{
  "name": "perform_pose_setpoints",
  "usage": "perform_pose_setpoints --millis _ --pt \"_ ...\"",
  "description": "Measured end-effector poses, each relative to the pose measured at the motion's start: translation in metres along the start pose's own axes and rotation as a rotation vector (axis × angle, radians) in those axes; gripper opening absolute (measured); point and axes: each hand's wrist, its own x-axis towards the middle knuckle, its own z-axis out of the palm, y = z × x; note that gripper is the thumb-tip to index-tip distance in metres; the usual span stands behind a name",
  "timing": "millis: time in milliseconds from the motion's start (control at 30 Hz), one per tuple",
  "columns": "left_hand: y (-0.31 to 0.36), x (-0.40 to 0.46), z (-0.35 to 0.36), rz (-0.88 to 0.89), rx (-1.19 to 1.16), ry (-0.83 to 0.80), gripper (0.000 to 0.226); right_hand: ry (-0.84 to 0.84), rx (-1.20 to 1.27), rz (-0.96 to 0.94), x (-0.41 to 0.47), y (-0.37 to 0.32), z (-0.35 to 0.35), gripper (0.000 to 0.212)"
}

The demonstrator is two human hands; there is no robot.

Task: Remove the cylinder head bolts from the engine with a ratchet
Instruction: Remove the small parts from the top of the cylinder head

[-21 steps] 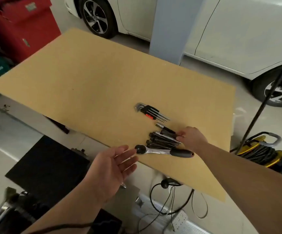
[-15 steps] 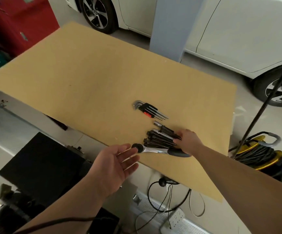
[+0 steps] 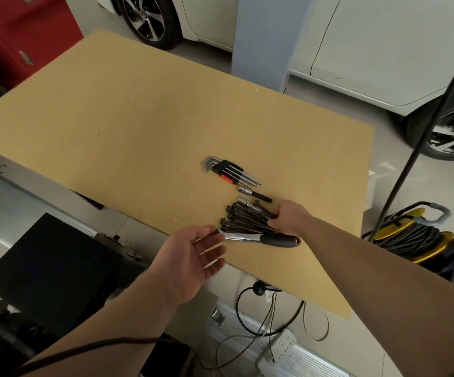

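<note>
Right hand: right hand (image 3: 288, 217) curled over the near ends of the bolts, gripping the bundle.
Left hand: left hand (image 3: 190, 254) spread, palm up, fingers slack, holding nothing; its fingertips overlap the ratchet's head.
Bolts: black cylinder head bolts (image 3: 243, 217) piled on the worktop (image 3: 138, 118), heads toward 9 o'clock.
Ratchet: ratchet (image 3: 258, 238) lying at 6 o'clock of the bolts, just beside them, black grip toward 3 o'clock.
Sockets: socket with extension (image 3: 254, 194) at 12 o'clock of the pile; a second one seems half buried in it.
Hex keys: hex key set (image 3: 228, 172) in its holder, further toward 12.
Around: cable reel (image 3: 416, 238) on the floor at 3 o'clock; white car (image 3: 383, 50) beyond the worktop.
</note>
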Motion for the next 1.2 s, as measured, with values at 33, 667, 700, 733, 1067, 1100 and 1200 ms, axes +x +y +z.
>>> perform_pose_setpoints --millis 33,667,700,733,1067,1100,1200 --pt "-0.001 0.001 0.0 -0.004 0.005 0.001 0.035 0.005 0.014 0.0 0.001 0.0 0.0 0.024" --pt "-0.021 -0.102 -0.047 0.267 0.053 -0.086 0.033 -0.071 0.73 -0.491 -0.256 -0.164 0.028 0.019" --pt "-0.025 -0.114 -0.066 0.277 0.002 -0.08 0.027 -0.085 0.666 -0.562 -0.267 -0.173 0.032 0.024" --pt "-0.03 -0.126 -0.088 0.295 -0.05 -0.082 0.024 -0.098 0.596 -0.645 -0.277 -0.182 0.037 0.029" --pt "-0.199 -0.226 -0.33 0.359 -0.116 0.139 0.018 -0.715 0.111 -0.72 -0.339 -0.238 0.204 0.032" --pt "-0.224 -0.228 -0.346 0.313 -0.155 0.136 0.019 -0.822 0.023 -0.733 -0.347 -0.245 0.232 0.034" --pt "-0.298 -0.228 -0.397 0.209 -0.259 0.144 0.019 -1.029 -0.229 -0.748 -0.372 -0.252 0.322 0.032"
